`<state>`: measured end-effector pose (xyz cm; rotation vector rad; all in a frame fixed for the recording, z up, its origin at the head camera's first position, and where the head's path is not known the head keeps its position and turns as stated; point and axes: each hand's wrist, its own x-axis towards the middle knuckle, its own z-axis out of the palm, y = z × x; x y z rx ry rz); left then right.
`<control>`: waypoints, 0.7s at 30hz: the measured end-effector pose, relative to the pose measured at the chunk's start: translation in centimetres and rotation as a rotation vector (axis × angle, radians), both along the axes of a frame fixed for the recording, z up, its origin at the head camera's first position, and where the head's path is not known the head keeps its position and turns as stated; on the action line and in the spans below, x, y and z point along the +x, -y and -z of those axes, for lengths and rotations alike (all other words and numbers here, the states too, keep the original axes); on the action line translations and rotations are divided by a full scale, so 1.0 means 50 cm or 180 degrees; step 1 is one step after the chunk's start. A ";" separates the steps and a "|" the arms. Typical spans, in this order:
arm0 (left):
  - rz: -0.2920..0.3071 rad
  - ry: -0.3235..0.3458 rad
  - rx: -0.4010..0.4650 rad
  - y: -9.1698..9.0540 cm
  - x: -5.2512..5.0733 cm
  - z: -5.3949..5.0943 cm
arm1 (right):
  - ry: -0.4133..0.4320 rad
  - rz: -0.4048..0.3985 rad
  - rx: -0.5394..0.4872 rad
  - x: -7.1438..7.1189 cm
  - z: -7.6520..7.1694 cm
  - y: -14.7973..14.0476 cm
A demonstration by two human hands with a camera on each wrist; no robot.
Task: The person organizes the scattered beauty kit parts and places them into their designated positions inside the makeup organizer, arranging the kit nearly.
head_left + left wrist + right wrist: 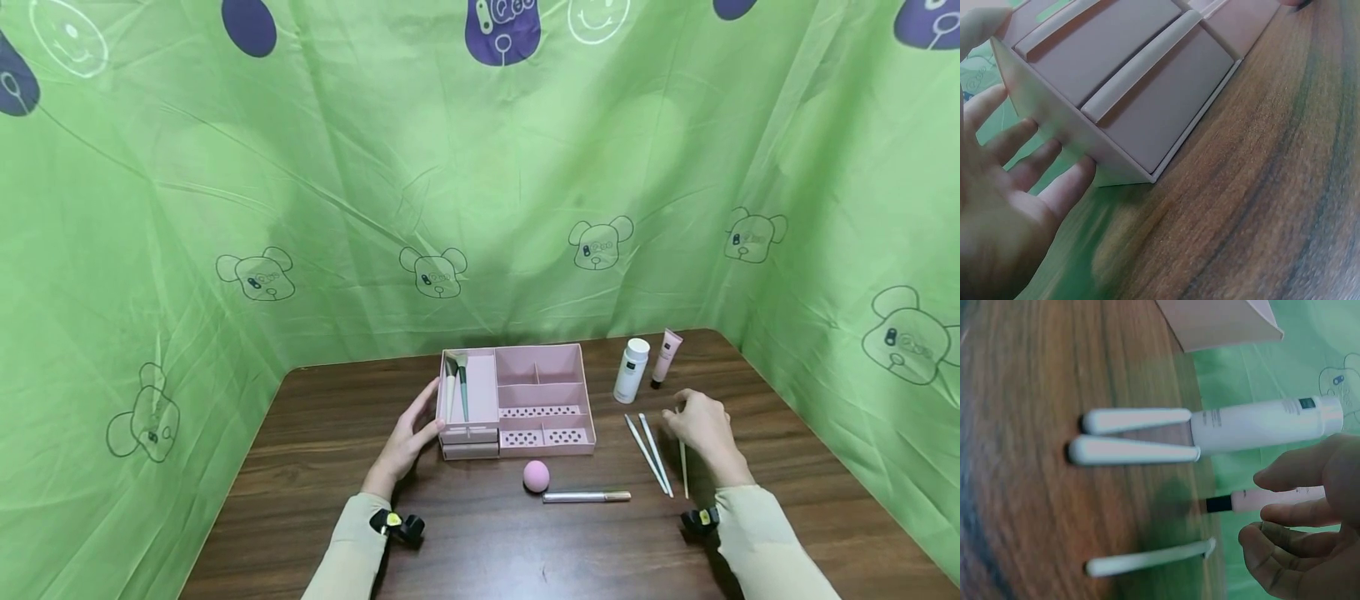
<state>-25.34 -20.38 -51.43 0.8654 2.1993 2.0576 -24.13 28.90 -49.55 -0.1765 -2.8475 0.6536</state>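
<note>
Pink organiser [483, 392] touches outstretched left hand [406, 438]; right hand [703, 423] loose, empty, near stick [684, 468]; bottle [632, 372] beyond

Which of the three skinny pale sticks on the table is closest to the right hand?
The slender pale stick farthest right in the head view, beside the right hand; the other two white sticks lie together farther left.

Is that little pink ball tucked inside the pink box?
No, the pink ball sits out on the wooden table, in front of the pink box.
</note>
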 end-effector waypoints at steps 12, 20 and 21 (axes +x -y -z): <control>-0.0016 0.0033 -0.0055 -0.001 0.002 -0.004 | 0.0404 0.0044 0.0155 0.007 0.024 -0.036; -0.0023 -0.0012 -0.0080 0.000 0.003 -0.004 | 0.0616 -0.0002 0.0214 0.006 0.033 -0.048; -0.0024 -0.0004 -0.0073 -0.001 0.003 -0.004 | 0.0610 -0.0004 0.0223 0.005 0.035 -0.049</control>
